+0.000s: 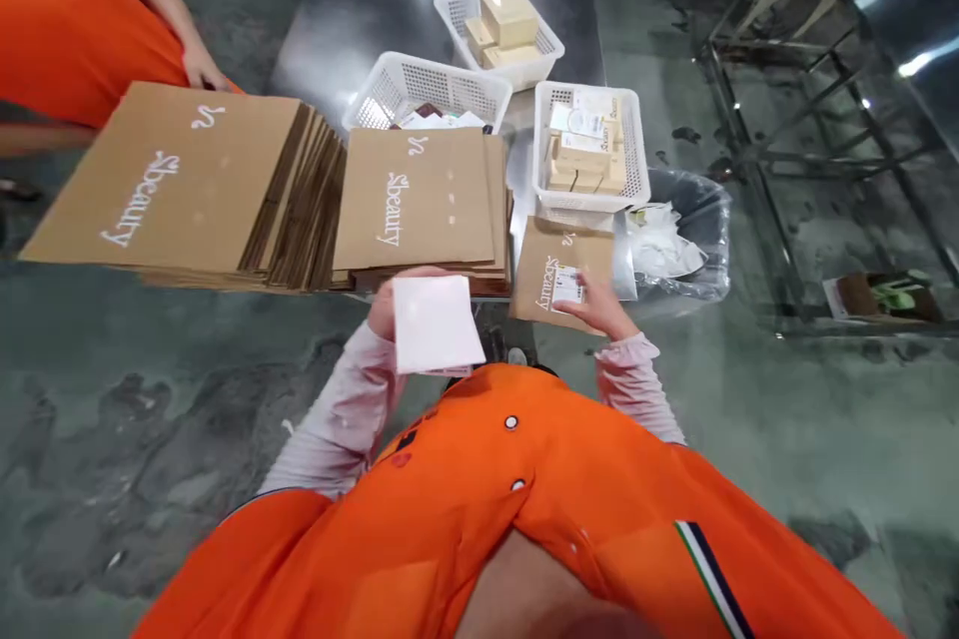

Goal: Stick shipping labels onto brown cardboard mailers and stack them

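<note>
My left hand [383, 308] grips a small stack of square white sheets [436, 324], held in front of the table edge. On a small brown cardboard mailer [530, 265] with white "beauty" lettering lies a printed white label [567, 286]. My right hand [603, 306] rests at that label, thumb and fingers apart and touching its right side. Left of the mailer, a pile of larger brown cardboard mailers [420, 195] lies flat. Part of my left hand's fingers is hidden behind the white sheets.
A thick row of folded brown mailers [172, 180] extends left, beside a co-worker's hand [202, 65]. White baskets [633, 185] hold cream boxes [584, 155]; another basket [490, 95] holds dark and white items. A lined bin [711, 250] contains crumpled white paper [659, 245]. Right stands a metal rack [756, 190].
</note>
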A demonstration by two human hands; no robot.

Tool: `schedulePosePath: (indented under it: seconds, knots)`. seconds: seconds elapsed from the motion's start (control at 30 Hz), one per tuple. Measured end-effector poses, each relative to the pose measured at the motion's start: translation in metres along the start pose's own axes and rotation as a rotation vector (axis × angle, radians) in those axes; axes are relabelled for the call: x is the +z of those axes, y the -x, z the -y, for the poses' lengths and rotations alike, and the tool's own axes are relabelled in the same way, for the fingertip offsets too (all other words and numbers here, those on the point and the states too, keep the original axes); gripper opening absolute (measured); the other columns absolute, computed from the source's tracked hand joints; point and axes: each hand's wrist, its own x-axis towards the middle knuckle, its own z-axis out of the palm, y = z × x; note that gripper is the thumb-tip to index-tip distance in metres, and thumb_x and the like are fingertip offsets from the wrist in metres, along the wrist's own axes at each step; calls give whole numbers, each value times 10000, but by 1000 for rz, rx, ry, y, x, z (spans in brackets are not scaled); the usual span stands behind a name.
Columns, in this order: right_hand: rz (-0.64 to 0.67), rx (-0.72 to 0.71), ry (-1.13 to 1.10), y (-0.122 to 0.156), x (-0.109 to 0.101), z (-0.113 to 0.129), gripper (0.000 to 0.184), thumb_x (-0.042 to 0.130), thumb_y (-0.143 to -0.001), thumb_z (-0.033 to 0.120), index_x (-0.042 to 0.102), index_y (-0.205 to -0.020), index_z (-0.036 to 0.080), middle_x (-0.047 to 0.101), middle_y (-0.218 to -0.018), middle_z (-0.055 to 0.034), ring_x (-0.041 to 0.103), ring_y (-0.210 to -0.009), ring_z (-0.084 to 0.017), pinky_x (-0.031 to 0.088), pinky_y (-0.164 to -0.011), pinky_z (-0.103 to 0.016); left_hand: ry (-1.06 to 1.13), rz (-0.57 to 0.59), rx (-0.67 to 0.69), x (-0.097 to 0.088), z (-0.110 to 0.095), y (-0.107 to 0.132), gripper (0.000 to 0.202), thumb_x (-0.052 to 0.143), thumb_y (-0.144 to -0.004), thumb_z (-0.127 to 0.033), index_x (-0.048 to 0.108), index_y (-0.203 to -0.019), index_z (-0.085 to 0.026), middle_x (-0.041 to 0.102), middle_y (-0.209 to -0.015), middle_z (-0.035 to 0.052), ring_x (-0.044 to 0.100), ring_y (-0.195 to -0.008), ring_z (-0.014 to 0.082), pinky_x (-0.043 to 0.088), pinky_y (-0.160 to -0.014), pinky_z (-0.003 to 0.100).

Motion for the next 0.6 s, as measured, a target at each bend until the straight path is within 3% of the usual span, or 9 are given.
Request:
schedulePosePath:
  seconds: [0.07,0.13,0.2,0.3,0.4,0.43,0.5,0.6]
  knots:
    - [138,-390,-67,-9,8,52,1229,851,-569,708,371,-1569,178,486,-1501,-221,485,-1380,-384,423,-1146,-543,13,24,-71,18,10,2,472,780,-460,-367,710,-882,-169,769,-870,108,718,-792,291,588,-685,372]
    - [168,-683,-85,-11,15,94,1375,850,-495,772,319,-1608,164,390,-1571,-225,347,-1477,-412,305,-1238,-563,12,1,-71,26,22,3,494,766,-474,-407,699,-901,-167,766,-898,121,717,-831,296,587,-733,388]
    - [156,-797,-122,-11,24,122,1163,780,-594,804,476,-1533,188,489,-1495,-205,414,-1430,-396,323,-1236,-549,-8,-19,-50,22,31,4,473,745,-520,-449,700,-895,-164,763,-922,130,713,-863,302,586,-780,408]
    - [195,-726,-348,-16,36,142,637,556,-880,728,726,-1251,239,707,-1212,-132,644,-1170,-306,502,-1095,-483,-132,-8,78,4,33,6,442,771,-548,-395,731,-921,-160,759,-1027,118,684,-1057,322,547,-968,418]
    - [262,-564,-552,-25,43,151,553,529,-935,655,746,-1209,227,740,-1201,-78,687,-1129,-261,542,-1054,-433,-284,64,278,-13,22,8,649,877,-491,-327,740,-1100,-150,692,-1278,129,580,-1282,330,442,-1126,396]
    - [320,-547,-571,-28,43,154,557,578,-911,646,740,-1225,216,740,-1211,-72,692,-1124,-256,551,-1036,-417,-271,92,302,-15,18,8,683,892,-505,-358,731,-1133,-141,681,-1300,139,587,-1273,330,449,-1115,398]
    - [432,-548,-541,-37,40,160,566,677,-845,624,750,-1203,192,762,-1132,-66,717,-1017,-241,583,-930,-370,-160,99,263,-13,15,6,607,875,-571,-469,741,-1048,-120,730,-1168,149,663,-1125,319,514,-1011,400]
    - [385,-523,-370,-50,29,172,499,732,-795,592,801,-1040,163,757,-823,-37,670,-705,-178,535,-660,-278,-73,1,210,1,21,2,483,847,-601,-537,736,-826,-124,755,-889,100,692,-896,267,546,-860,357]
